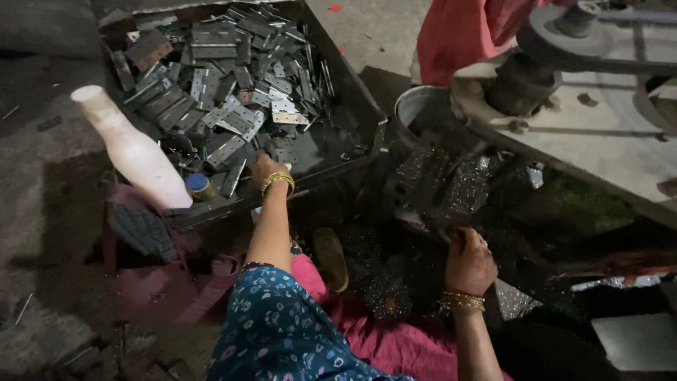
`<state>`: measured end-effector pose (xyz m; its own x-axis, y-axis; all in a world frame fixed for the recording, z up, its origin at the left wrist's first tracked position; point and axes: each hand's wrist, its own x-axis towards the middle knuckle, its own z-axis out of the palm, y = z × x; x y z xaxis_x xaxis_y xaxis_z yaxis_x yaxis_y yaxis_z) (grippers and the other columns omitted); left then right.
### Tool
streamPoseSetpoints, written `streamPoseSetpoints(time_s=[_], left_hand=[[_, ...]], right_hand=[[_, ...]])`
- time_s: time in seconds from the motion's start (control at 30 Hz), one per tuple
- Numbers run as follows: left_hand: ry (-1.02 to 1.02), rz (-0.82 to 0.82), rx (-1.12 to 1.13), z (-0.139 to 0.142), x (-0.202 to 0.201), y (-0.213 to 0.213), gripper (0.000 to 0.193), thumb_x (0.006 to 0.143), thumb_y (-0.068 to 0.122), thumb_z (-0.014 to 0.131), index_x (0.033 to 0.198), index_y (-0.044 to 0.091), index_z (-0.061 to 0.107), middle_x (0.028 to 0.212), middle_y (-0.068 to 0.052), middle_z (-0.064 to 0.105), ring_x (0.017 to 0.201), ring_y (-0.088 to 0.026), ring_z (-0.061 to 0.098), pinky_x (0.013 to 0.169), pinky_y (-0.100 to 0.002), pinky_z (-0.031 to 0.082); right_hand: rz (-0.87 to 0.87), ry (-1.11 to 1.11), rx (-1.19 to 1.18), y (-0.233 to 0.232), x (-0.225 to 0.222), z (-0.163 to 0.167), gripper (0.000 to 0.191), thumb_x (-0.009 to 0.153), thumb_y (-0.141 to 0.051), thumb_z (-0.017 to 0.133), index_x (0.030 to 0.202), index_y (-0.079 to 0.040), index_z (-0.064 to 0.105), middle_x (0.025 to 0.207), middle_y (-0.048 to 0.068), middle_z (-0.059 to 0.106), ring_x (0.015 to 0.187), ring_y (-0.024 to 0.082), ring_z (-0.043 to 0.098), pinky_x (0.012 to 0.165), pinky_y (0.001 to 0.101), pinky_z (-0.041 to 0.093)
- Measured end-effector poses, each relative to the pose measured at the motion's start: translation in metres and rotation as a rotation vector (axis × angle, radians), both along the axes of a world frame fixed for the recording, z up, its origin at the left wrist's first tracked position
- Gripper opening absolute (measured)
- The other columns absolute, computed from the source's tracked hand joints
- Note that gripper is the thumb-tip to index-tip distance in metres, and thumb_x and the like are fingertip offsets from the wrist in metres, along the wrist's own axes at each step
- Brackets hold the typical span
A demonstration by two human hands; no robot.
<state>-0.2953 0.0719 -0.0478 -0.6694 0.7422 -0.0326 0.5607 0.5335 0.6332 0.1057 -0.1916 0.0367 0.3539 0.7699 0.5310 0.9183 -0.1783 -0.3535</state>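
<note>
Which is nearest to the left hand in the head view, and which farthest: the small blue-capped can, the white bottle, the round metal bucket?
Measured from the left hand, which reaches into the tray of hinge plates:
1. Small blue-capped can, just to its left at the tray's front edge.
2. White bottle, further left, lying tilted.
3. Round metal bucket, away to the right, beside the machine.

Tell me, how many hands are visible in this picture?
2. The left hand reaches into the tray of metal hinges; the right hand rests by the dark machine.

Grey metal hinges, blue floral sleeve (gold bangles)
</note>
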Motion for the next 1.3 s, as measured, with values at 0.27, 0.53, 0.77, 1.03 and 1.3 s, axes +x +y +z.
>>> streamPoseSetpoints(time_s=[0.27,0.53,0.77,1.03,1.3], left_hand=[[0.291,0.071,0.420,0.009,0.020,-0.040,0.035,0.075,0.014,0.085,0.104,0.006,0.066,0.129,-0.025,0.063,0.117,-0.044,0.061,0.093,-0.052,0.052],[0.272,0.079,0.632,-0.016,-0.006,-0.023,0.037,0.074,0.001,0.080,0.109,0.001,0.068,0.120,-0.027,0.067,0.117,-0.046,0.062,0.097,-0.050,0.051],[-0.244,0.011,0.520,0.010,-0.006,-0.011,0.021,0.083,0.009,0.079,0.102,0.002,0.077,0.099,-0.018,0.076,0.088,-0.033,0.074,0.080,-0.046,0.057],[-0.009,-1.042,0.439,0.035,0.222,-0.055,0.037,0.087,0.010,0.061,0.117,0.020,0.080,0.097,-0.018,0.077,0.088,-0.036,0.075,0.079,-0.048,0.059],[0.425,-1.324,0.122,-0.011,0.309,-0.091,0.054,0.098,0.021,0.051,0.152,0.016,0.054,0.148,-0.012,0.057,0.129,-0.036,0.060,0.108,-0.047,0.050]], right_hand=[[-0.020,0.001,-0.001,-0.001,-0.001,-0.005,0.016,0.101,-0.027,0.064,0.109,-0.015,0.071,0.102,0.009,0.075,0.087,0.033,0.072,0.069,0.0454,0.056],[-0.001,0.011,0.047,0.000,-0.002,0.001,0.015,0.101,-0.025,0.063,0.108,-0.016,0.073,0.102,0.009,0.075,0.089,0.032,0.072,0.071,0.0444,0.056],[-0.032,0.058,0.005,-0.002,-0.008,-0.004,0.014,0.097,-0.025,0.064,0.103,-0.017,0.073,0.103,0.006,0.076,0.086,0.032,0.072,0.070,0.0438,0.057],[-0.029,0.081,-0.033,-0.006,-0.008,-0.008,0.016,0.099,-0.029,0.062,0.102,-0.017,0.073,0.104,0.005,0.075,0.086,0.031,0.072,0.072,0.0438,0.057],[-0.135,0.028,-0.296,-0.017,-0.010,-0.013,0.020,0.095,-0.035,0.063,0.108,-0.020,0.070,0.102,0.009,0.075,0.087,0.033,0.073,0.071,0.0465,0.058]])
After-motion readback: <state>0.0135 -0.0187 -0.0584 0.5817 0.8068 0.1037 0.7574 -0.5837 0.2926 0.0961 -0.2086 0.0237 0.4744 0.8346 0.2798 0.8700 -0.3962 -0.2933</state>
